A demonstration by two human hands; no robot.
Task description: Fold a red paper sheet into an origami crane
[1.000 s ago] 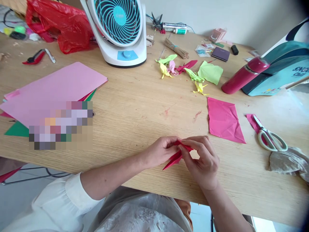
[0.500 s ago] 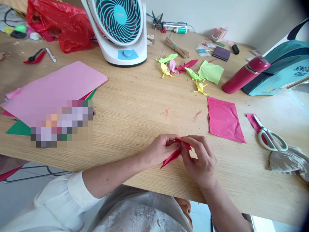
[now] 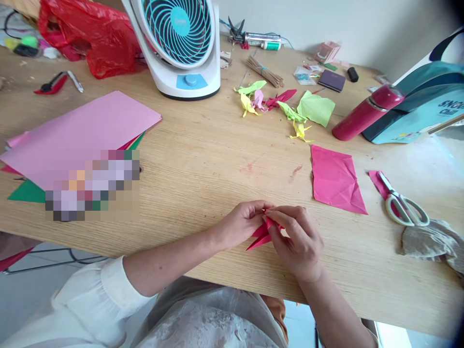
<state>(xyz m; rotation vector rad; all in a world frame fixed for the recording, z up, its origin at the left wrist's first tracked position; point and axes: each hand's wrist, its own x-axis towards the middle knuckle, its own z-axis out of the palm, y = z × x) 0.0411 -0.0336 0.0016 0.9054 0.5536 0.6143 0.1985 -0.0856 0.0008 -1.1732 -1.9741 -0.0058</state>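
Red throughout, pinched as folded paper (image 3: pixel 264 239) between left hand (image 3: pixel 239 224) and right hand (image 3: pixel 300 243), left of the scissors (image 3: pixel 398 198), probably to steady one side while creasing the other, with a sheet (image 3: pixel 338 179) near the scissors, apparently for easy reach

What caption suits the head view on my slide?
Left hand and right hand hold folded red paper, with a pink sheet and scissors to the right.
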